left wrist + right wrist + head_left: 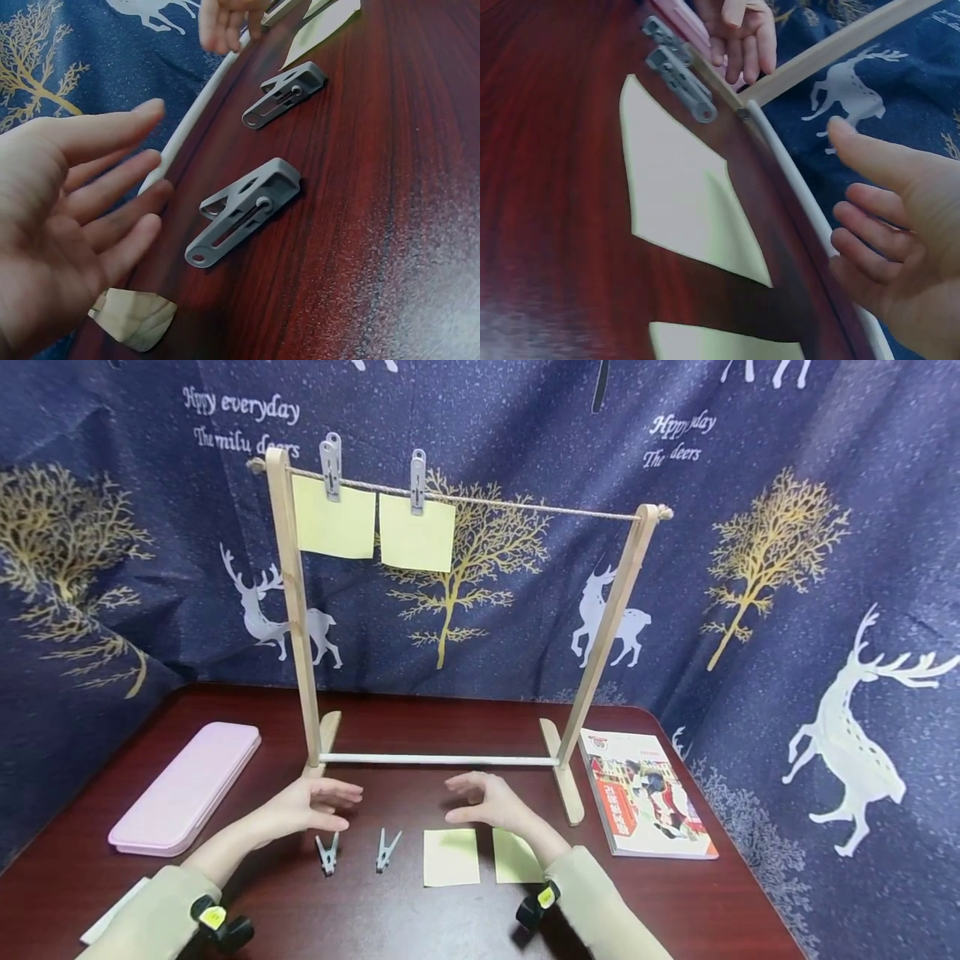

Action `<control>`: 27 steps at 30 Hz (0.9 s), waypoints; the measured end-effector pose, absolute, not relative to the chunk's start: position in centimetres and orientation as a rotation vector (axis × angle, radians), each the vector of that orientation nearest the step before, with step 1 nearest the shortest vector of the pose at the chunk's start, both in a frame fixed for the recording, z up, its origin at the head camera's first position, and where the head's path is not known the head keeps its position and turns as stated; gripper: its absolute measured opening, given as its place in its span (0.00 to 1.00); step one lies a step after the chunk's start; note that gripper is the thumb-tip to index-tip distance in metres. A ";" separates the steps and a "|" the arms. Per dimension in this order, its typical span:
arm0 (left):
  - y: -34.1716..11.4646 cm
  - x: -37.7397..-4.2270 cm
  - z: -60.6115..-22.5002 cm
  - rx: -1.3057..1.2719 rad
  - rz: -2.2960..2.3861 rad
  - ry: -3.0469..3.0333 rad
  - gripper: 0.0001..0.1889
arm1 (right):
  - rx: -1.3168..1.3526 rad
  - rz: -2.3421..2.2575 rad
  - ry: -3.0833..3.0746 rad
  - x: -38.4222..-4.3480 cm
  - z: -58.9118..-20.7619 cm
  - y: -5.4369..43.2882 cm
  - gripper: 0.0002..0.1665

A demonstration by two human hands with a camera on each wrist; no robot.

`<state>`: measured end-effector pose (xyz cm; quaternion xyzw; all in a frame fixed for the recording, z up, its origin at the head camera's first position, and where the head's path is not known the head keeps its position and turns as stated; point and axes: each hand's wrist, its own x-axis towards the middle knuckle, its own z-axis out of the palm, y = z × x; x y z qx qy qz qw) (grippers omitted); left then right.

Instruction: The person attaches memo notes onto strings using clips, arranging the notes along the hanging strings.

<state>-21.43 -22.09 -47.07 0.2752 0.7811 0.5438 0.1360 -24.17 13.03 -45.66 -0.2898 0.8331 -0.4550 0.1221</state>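
Observation:
My left hand (296, 810) hovers over the table with loosely bent fingers and nothing in them. Just in front of it lie two grey clothespins, one (327, 853) nearer the hand and the other (387, 850) to its right. My right hand (495, 806), also holding nothing, is raised above two yellow paper squares. One square (451, 857) lies in full view, while the other (516, 857) is partly covered by the right wrist. Two more yellow squares (335, 518) (417, 533) hang from the rope (540, 508), each under a grey clothespin (417, 481).
A wooden frame (298, 610) with a white bottom bar (442, 760) stands across the table's back. To the left lies a pink case (187, 787), with a white item (114, 912) closer to me. A book (647, 793) lies right of the frame's foot.

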 end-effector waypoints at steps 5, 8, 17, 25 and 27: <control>-22.2 -21.1 -46.7 0.918 1.410 2.249 0.27 | -1.043 -1.101 2.531 -23.9 -47.5 13.1 0.31; -22.2 -21.0 -46.7 0.987 1.352 2.245 0.27 | -1.152 -0.961 2.586 -23.7 -47.8 13.2 0.32; -22.2 -20.5 -46.8 1.015 1.236 2.294 0.29 | -1.227 -0.625 2.606 -23.2 -47.4 13.3 0.46; -22.3 -20.5 -46.6 0.995 1.213 2.257 0.32 | -1.232 -0.519 2.591 -22.9 -47.0 13.4 0.53; -22.3 -20.6 -46.6 1.006 1.218 2.233 0.33 | -1.252 -0.511 2.594 -22.8 -46.9 13.5 0.52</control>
